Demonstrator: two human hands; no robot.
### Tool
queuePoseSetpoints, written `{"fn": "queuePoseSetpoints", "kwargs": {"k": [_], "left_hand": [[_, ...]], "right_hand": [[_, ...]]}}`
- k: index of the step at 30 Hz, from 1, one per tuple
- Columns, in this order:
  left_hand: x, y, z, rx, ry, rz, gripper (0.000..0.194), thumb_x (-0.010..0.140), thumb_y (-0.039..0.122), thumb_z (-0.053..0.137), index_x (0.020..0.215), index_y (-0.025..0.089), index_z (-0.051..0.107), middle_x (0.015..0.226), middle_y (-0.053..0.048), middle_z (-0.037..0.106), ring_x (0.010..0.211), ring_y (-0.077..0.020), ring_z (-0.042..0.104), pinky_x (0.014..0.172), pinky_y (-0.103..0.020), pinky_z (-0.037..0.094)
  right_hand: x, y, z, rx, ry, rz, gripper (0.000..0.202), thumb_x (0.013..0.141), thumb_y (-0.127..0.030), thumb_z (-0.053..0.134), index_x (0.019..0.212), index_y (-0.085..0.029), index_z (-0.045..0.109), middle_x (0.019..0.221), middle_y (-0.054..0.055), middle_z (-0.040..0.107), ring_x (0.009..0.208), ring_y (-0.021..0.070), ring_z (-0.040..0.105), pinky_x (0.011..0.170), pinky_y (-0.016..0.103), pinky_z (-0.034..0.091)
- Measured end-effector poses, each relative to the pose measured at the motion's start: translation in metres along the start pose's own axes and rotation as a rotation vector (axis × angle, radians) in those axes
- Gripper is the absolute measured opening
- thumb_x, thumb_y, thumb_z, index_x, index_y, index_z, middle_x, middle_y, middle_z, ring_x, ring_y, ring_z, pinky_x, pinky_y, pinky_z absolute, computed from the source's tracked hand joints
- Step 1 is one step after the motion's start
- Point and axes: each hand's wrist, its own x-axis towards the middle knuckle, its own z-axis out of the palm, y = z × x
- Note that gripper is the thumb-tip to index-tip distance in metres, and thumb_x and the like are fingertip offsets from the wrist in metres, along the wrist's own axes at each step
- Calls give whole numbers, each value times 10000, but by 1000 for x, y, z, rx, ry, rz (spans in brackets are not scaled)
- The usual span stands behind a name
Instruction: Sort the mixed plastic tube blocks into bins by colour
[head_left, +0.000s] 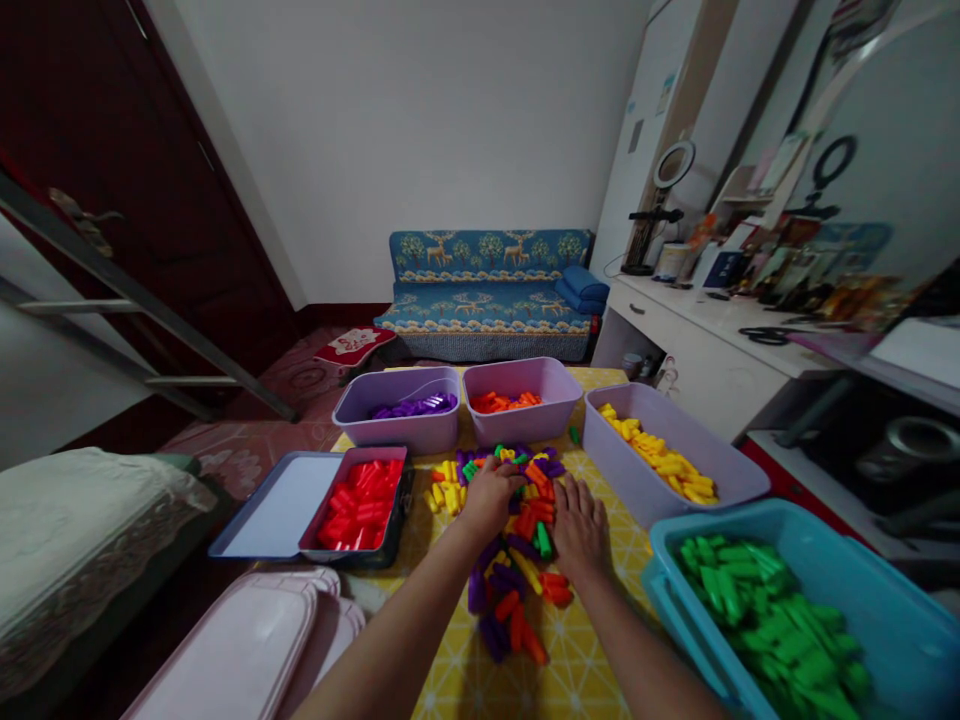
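A loose pile of mixed purple, orange, yellow and green pieces [517,570] lies on the yellow patterned tablecloth [577,650]. Over the pile's upper part is my left hand [491,495], its fingers bent down among the pieces; whether they grip one is hidden. My right hand [581,525] rests at the pile's right edge with its fingers spread, beside orange and green pieces. A small group of yellow pieces [448,492] sits left of my left hand.
Around the pile stand a purple-piece bin [397,430], an orange-piece bin [525,425], a yellow-piece bin [637,480], a teal bin [675,600] of green pieces and an open case [401,485] of red pieces. Pale lids [232,640] lie at the lower left.
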Motion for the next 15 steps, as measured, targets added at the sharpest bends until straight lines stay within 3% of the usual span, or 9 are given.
{"fn": "queuePoseSetpoints", "kwargs": {"k": [4, 8, 12, 15], "left_hand": [[-2, -1, 3, -3, 10, -75, 426, 799, 60, 499, 1118, 240, 717, 1115, -74, 705, 1040, -257, 550, 921, -378, 453], [-3, 8, 6, -124, 169, -212, 307, 857, 136, 505, 1067, 200, 719, 1054, -102, 718, 1067, -270, 574, 945, -401, 447], [5, 32, 6, -568, 308, -405, 292, 883, 205, 490, 1097, 152, 681, 998, -104, 719, 871, -212, 662, 818, -342, 518], [13, 62, 5, -1007, 167, -449, 305, 861, 282, 528, 1083, 136, 677, 813, -51, 698, 609, -147, 628, 609, -265, 521]], "right_hand": [[0, 0, 1, 7, 16, -4, 631, 868, -262, 509, 1480, -179, 384, 1599, 111, 270, 1465, 294, 221, 1154, 479, 203], [-1, 0, -1, 31, 28, -3, 580, 897, -225, 459, 1472, -181, 400, 1585, 111, 305, 1463, 290, 233, 1156, 483, 206], [0, 0, 0, 83, 47, 19, 529, 926, -271, 459, 1447, -180, 443, 1571, 116, 330, 1449, 306, 278, 1144, 515, 265], [0, 1, 5, 89, 129, -19, 453, 919, -310, 534, 1337, -136, 565, 1402, 160, 550, 1410, 296, 360, 1120, 544, 318]]}}
